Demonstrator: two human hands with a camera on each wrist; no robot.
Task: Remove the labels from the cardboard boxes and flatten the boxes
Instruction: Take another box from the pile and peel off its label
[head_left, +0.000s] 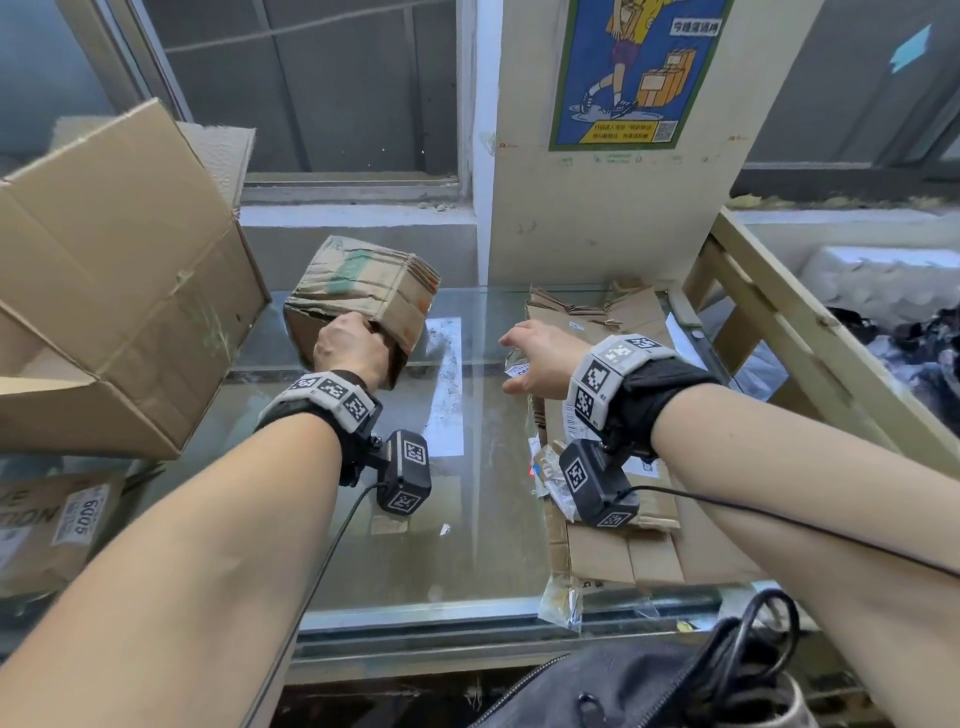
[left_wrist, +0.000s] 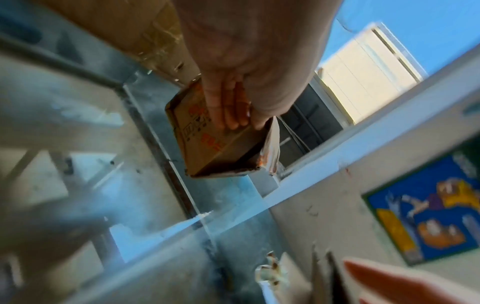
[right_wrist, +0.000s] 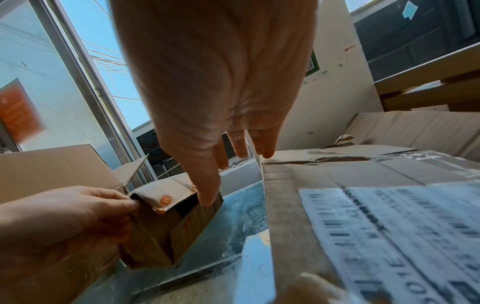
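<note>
Left hand grips the small box by one edge above the desk, right hand loose beside it; thin cardboard could tear or slip

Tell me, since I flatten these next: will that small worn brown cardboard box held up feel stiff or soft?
Likely soft: the small worn brown cardboard box looks creased and frayed. Probably light, since the left hand alone lifts it.

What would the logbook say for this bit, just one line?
left hand: grips small worn brown cardboard box, lifted | right hand: open, over flattened cardboard pile | box: not yet flat
</note>
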